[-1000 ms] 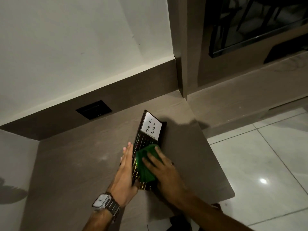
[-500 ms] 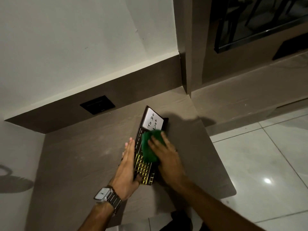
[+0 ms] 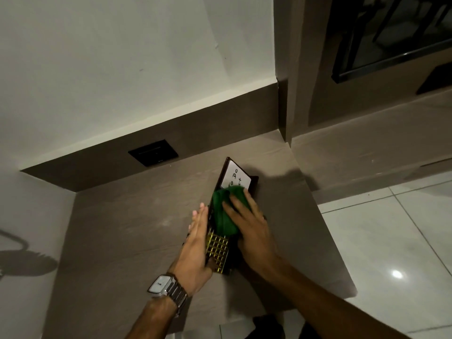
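A dark keyboard point(image 3: 218, 250) with yellow-lit keys lies lengthwise on the brown desk point(image 3: 127, 231). A white note point(image 3: 236, 177) with handwriting stands at its far end. A green cloth point(image 3: 223, 214) covers the middle of the keyboard, its far edge reaching the note. My right hand point(image 3: 252, 228) presses on the cloth with spread, straight fingers. My left hand point(image 3: 197, 243), with a metal watch on the wrist, lies flat and straight along the keyboard's left edge, thumb at the near corner.
A black wall socket plate point(image 3: 153, 152) sits in the brown upstand behind the desk. The desk ends at the right over a white tiled floor point(image 3: 391, 241). A lower ledge point(image 3: 367, 152) and a dark glass panel point(image 3: 391, 35) lie to the far right.
My right hand has slid the green cloth up the keyboard towards the note, uncovering the near yellow keys. My left hand has stayed along the left edge.
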Demonstrator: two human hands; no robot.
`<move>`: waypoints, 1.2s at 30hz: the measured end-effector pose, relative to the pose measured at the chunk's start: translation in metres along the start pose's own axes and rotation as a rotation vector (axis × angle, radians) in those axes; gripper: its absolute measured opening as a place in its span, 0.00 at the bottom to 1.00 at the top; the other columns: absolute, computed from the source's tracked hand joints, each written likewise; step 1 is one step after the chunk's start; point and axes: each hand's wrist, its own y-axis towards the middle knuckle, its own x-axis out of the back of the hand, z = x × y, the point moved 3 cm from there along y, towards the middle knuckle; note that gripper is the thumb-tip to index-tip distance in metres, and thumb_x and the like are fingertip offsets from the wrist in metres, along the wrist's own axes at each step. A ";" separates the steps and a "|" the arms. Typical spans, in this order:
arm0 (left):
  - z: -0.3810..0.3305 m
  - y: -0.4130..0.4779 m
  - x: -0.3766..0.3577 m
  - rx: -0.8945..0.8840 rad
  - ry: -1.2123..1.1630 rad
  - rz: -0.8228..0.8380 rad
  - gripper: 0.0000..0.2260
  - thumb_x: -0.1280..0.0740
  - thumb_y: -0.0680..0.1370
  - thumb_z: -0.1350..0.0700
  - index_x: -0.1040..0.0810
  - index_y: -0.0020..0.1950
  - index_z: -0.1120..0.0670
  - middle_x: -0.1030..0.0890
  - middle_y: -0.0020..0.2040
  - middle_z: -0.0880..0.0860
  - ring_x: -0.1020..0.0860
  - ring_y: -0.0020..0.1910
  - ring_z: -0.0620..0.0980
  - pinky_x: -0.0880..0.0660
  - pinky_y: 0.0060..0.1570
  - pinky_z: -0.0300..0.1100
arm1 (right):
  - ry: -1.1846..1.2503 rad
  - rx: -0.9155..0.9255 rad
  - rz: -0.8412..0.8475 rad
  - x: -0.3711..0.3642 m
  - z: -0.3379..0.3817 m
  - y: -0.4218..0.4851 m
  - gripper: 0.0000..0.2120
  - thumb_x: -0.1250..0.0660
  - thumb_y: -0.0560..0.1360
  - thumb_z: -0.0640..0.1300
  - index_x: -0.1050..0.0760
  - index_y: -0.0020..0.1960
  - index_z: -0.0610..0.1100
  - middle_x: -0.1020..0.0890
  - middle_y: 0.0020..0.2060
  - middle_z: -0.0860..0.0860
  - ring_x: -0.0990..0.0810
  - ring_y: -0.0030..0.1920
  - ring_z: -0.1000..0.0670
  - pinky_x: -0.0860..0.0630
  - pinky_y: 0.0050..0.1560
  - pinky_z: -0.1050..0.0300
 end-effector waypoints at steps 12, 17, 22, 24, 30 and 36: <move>0.008 0.002 0.000 -0.048 0.037 -0.039 0.59 0.26 0.69 0.66 0.73 0.71 0.37 0.61 0.79 0.48 0.60 0.77 0.47 0.46 0.73 0.48 | -0.200 0.008 -0.066 0.021 -0.023 0.062 0.38 0.29 0.63 0.28 0.31 0.70 0.48 0.29 0.70 0.48 0.38 0.72 0.41 0.34 0.66 0.35; 0.013 0.004 -0.002 -0.049 0.028 -0.046 0.60 0.27 0.69 0.66 0.75 0.68 0.32 0.62 0.79 0.44 0.60 0.78 0.45 0.47 0.73 0.44 | -0.257 0.164 0.118 0.002 -0.033 -0.007 0.40 0.23 0.55 0.31 0.26 0.65 0.49 0.23 0.65 0.49 0.32 0.69 0.40 0.28 0.59 0.34; 0.015 0.004 -0.003 -0.053 0.061 -0.036 0.59 0.27 0.70 0.64 0.76 0.69 0.34 0.62 0.79 0.44 0.60 0.78 0.46 0.53 0.72 0.46 | -0.399 -0.190 0.022 0.031 -0.071 0.046 0.36 0.27 0.63 0.31 0.30 0.70 0.44 0.29 0.70 0.45 0.39 0.72 0.39 0.32 0.62 0.34; 0.016 0.004 -0.003 -0.051 0.066 -0.035 0.58 0.27 0.70 0.63 0.75 0.71 0.37 0.62 0.79 0.45 0.60 0.78 0.46 0.52 0.75 0.48 | -0.418 -0.123 0.114 0.011 -0.055 0.028 0.37 0.22 0.59 0.36 0.27 0.67 0.44 0.27 0.68 0.44 0.35 0.69 0.38 0.30 0.58 0.33; 0.015 0.004 -0.003 -0.031 0.039 -0.032 0.53 0.29 0.71 0.64 0.68 0.77 0.45 0.62 0.80 0.46 0.59 0.79 0.47 0.45 0.78 0.54 | -0.403 0.087 0.255 -0.015 -0.036 -0.028 0.34 0.19 0.57 0.43 0.23 0.63 0.46 0.23 0.61 0.42 0.29 0.64 0.38 0.24 0.50 0.38; 0.014 0.003 -0.002 -0.040 0.051 -0.027 0.56 0.28 0.71 0.64 0.74 0.72 0.40 0.64 0.80 0.45 0.59 0.79 0.48 0.46 0.73 0.45 | -0.578 -0.244 0.020 0.023 -0.069 0.074 0.31 0.29 0.71 0.41 0.34 0.72 0.43 0.34 0.67 0.39 0.38 0.67 0.38 0.27 0.60 0.40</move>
